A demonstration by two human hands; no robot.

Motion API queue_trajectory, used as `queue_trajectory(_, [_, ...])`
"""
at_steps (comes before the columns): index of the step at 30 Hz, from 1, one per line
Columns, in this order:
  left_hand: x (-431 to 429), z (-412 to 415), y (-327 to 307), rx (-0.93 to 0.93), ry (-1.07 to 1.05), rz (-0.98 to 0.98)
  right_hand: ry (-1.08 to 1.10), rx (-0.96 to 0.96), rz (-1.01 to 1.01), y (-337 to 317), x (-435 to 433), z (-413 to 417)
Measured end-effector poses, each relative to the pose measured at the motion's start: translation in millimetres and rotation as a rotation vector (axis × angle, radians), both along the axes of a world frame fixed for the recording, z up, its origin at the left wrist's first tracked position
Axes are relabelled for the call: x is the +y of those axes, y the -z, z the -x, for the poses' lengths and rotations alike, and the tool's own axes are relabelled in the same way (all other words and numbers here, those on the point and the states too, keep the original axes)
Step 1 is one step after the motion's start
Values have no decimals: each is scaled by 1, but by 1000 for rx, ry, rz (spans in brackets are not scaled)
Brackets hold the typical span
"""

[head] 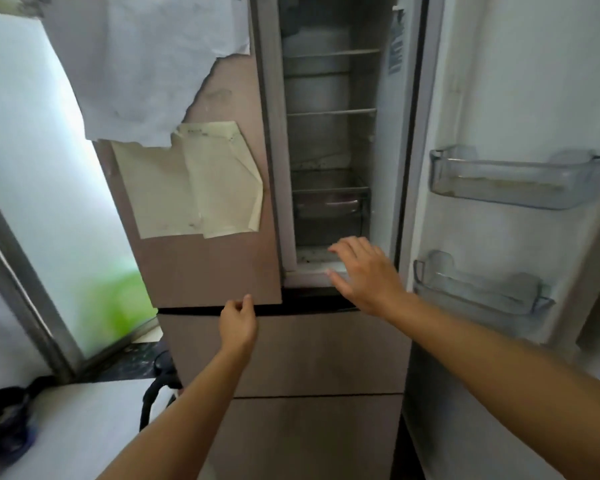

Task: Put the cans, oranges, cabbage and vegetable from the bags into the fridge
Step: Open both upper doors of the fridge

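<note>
Door-opening step is proceeding. At frame centre, the left hand (238, 322) is gripping the bottom edge of the closed left door (205, 271) of the fridge (309, 358). The right hand (364, 271) is hovering spread and empty. No groceries are showing. The next move is likely calling for an outward pull.

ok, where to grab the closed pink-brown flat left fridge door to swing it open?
Its bottom edge, from below: the pink-brown left fridge door has a flat face with no handle showing, and a dark gap runs under it. The left hand curls its fingers there, near the free inner corner.
</note>
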State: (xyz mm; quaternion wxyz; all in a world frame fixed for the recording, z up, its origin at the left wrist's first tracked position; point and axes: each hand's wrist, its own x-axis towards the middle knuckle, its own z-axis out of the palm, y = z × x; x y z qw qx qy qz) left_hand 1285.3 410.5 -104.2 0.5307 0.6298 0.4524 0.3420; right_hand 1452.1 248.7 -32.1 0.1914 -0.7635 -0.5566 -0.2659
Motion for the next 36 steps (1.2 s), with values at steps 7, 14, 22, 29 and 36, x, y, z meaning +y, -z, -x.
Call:
queue_trajectory(7, [78,-11,21,-353,-59,627,-14,218,-61,-19,127,11])
queue_trajectory(14, [113,-44,28,-689,-74,912,14,412,-218,-12,194,3])
queue_trajectory(22, [104,-41,22,-794,-4,1036,42,403,-232,-8,195,7])
queue_trajectory(29, [99,-31,22,-746,49,970,65,407,-214,-11,185,20])
queue_trajectory(36, [81,6,27,-642,47,882,-11,282,-270,4,163,62])
